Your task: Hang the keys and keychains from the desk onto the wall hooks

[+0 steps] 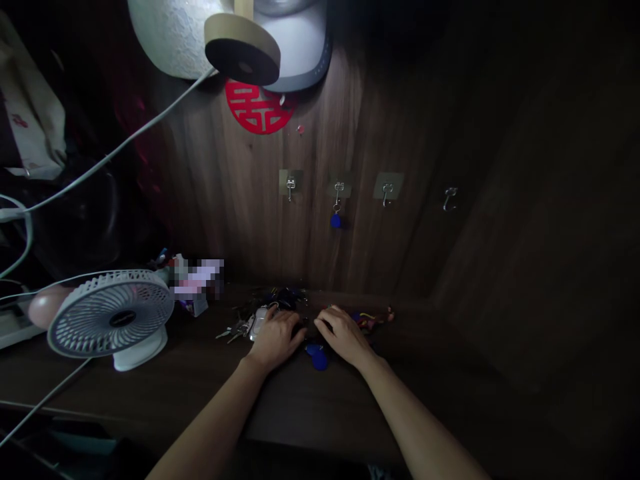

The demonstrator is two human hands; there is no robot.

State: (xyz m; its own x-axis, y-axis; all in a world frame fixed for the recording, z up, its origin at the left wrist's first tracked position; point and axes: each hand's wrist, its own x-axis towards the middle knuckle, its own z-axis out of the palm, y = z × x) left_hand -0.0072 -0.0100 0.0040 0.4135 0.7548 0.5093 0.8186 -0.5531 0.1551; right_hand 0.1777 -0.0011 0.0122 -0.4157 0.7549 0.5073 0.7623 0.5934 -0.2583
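My left hand [279, 335] lies palm down on the shelf over the right side of a pile of keys [235, 332]. Its fingers are loosely bent and apart; their tips are partly hidden. Beside it sits a silver-white key fob [258, 324]. My right hand [344, 335] rests opposite, fingers slightly curved, thumb apart from the index finger, with no held thing visible. A colourful figure keychain [373, 321] lies just right of it. Blue key fobs [319, 359] lie between my wrists. Dark keys or straps [283, 298] are heaped behind my left hand.
Several metal hooks [387, 190] are on the wooden back panel, one with a blue fob [336, 221] hanging. A white fan [113, 317] stands left near small boxes [197, 305]. Caps [300, 47] hang above, by a red paper-cut [257, 113]. A white cable [125, 143] crosses at left.
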